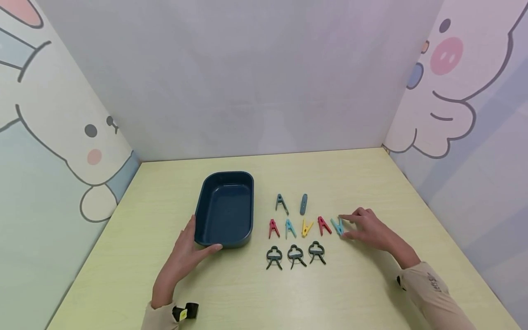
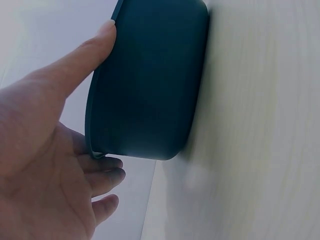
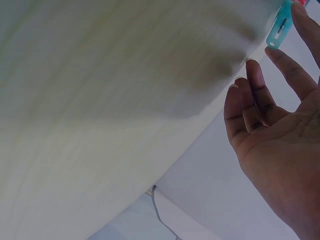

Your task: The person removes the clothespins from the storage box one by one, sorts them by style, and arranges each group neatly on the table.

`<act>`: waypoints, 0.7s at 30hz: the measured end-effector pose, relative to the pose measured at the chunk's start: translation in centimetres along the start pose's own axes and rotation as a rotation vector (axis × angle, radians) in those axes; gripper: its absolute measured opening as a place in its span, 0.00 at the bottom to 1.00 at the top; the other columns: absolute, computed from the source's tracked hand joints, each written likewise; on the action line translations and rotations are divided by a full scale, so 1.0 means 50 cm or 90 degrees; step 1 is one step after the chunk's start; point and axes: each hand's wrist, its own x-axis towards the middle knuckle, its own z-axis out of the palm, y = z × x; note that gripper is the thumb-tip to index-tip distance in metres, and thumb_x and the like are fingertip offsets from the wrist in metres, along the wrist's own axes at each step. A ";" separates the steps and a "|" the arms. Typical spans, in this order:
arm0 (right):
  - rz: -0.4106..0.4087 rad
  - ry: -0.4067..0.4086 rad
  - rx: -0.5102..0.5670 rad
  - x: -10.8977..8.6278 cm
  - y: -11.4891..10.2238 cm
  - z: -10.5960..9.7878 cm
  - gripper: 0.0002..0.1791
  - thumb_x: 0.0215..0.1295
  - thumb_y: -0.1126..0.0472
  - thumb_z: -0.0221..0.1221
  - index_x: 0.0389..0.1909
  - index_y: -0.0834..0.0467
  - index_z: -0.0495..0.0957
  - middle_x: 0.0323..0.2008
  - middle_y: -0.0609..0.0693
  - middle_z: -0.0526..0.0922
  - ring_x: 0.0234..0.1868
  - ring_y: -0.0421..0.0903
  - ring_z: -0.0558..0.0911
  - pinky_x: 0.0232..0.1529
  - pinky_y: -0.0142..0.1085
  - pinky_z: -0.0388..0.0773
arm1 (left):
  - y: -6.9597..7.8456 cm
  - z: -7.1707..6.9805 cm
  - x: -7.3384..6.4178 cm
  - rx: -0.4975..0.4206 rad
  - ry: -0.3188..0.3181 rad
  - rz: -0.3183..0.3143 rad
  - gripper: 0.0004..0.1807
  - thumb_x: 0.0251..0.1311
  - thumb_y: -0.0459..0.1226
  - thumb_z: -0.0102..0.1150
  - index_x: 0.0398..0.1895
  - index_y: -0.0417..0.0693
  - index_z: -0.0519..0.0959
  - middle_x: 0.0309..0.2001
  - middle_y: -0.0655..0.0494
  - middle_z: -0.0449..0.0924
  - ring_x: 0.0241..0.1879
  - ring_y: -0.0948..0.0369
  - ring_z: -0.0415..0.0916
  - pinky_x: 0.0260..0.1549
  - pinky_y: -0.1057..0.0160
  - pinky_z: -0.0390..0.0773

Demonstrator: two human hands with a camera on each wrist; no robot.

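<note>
A dark blue rectangular tray (image 1: 224, 240) stands left of centre. My left hand (image 1: 182, 254) rests at its near left corner, fingers along the left side and thumb on the near rim. In the left wrist view the thumb (image 2: 95, 45) lies along the rim of the tray (image 2: 145, 85), the other fingers loosely spread beyond it. My right hand (image 1: 367, 229) reaches a light blue clothespin (image 1: 338, 227), rightmost in the middle row. Index finger and thumb stand extended at its two ends. The right wrist view shows the fingertips right at this clothespin (image 3: 280, 27).
Left of that clothespin lie red (image 1: 323, 225), yellow (image 1: 306, 228), light blue (image 1: 290, 228) and red (image 1: 273, 228) clothespins. Behind them are two grey-blue clothespins (image 1: 281, 203) (image 1: 304, 204). Dark looped clips (image 1: 296, 255) form the front row. Walls (image 1: 264, 91) enclose the table.
</note>
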 end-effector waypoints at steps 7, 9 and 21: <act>0.010 -0.002 0.008 -0.002 -0.001 0.000 0.35 0.58 0.50 0.76 0.64 0.63 0.81 0.43 0.56 0.76 0.44 0.54 0.71 0.38 0.41 0.71 | 0.002 -0.001 -0.001 -0.003 -0.001 0.001 0.67 0.59 0.54 0.74 0.83 0.37 0.36 0.82 0.32 0.38 0.79 0.36 0.39 0.74 0.32 0.39; 0.011 -0.001 0.010 -0.003 0.000 0.000 0.37 0.57 0.49 0.76 0.64 0.63 0.80 0.43 0.56 0.76 0.43 0.54 0.70 0.38 0.41 0.71 | 0.002 -0.001 0.000 -0.004 0.000 0.004 0.67 0.59 0.54 0.74 0.83 0.37 0.36 0.82 0.32 0.38 0.79 0.36 0.39 0.74 0.32 0.39; 0.014 0.006 0.005 -0.003 -0.003 -0.005 0.44 0.59 0.45 0.74 0.69 0.67 0.74 0.44 0.57 0.78 0.45 0.56 0.72 0.39 0.43 0.72 | 0.004 -0.002 0.002 0.015 0.002 0.012 0.67 0.58 0.55 0.74 0.83 0.37 0.37 0.81 0.33 0.39 0.79 0.35 0.41 0.73 0.30 0.40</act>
